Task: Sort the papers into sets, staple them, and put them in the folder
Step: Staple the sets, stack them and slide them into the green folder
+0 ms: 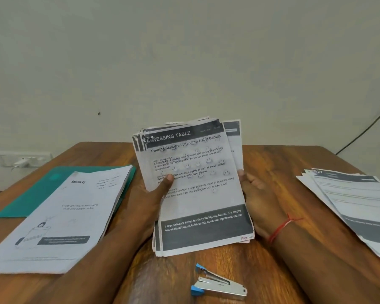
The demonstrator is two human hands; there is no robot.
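I hold a stack of printed papers (198, 194) upright above the middle of the wooden table (270, 163); its top sheet reads "DRESSING TABLE". My left hand (156, 191) grips the stack's left edge with the thumb pressed on the front. My right hand (257, 198) holds the right edge from behind, a red thread around its wrist. A green folder (37, 194) lies at the left under a white "blinkit" sheet pile (62, 218). A small blue and silver stapler (215, 284) lies open on the table near the front, below the stack.
Another fanned pile of printed sheets (355, 205) lies at the table's right edge. A white wall socket with a plugged charger (22, 160) sits on the wall at the left. A dark cable (364, 130) runs down the wall at the right.
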